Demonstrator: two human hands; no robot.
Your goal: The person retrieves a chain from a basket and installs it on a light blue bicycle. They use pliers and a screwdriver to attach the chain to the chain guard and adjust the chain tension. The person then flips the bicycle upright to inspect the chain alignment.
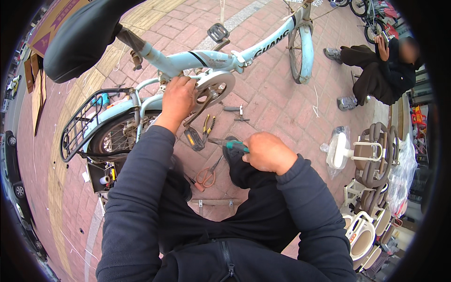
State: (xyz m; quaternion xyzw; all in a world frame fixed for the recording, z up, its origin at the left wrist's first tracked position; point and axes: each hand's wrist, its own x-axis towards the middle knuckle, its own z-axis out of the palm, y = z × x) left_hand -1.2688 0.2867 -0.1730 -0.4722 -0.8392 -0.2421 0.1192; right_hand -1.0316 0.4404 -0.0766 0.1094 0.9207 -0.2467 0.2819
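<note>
A pale blue bicycle (183, 62) stands in front of me, its black saddle (84, 40) at the upper left. My left hand (178, 101) is closed on the frame below the seat tube, beside the chainring (223, 89); its fingertips are partly hidden. In my right hand (268, 152) are what look like pliers (238, 146) with green-and-black handles, their dark metal end pointing left over my shoe. That end is just right of the near pedal (194, 139). Yellow-and-black pliers (208, 127) and a T-handled metal tool (241, 114) lie on the paving beyond.
Orange-handled scissors (206, 176) lie between my feet. A toolbox (99, 176) sits by the rear wheel (127, 134). Child seats (366, 197) are piled at the right, near a seated person (387, 70). A cardboard box (54, 23) stands at the far left.
</note>
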